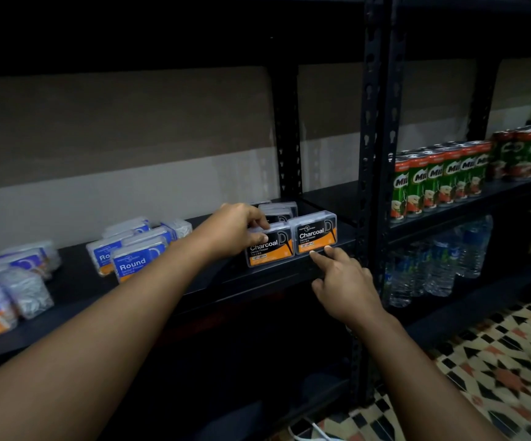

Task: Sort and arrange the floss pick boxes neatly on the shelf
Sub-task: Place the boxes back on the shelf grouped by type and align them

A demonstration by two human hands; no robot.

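- Your left hand (237, 229) grips the left Charcoal box (269, 249) by its top edge, at the shelf (257, 275) front.
- Your right hand (343, 278) (forefinger and middle finger straight) touches the right Charcoal box (316, 232) beside it.
- Blue Round boxes (138, 261) sit further left.

Green Milo cans (439, 183) stand in rows along the neighbouring rack's shelf (512, 189). Clear water bottles (442, 265) stand beneath them, above a patterned floor (496, 370).

A shop stockroom: dark metal shelving (382, 128) carries rows of drink cans (439, 179), bottled water (442, 265) and boxed floss picks (136, 259).
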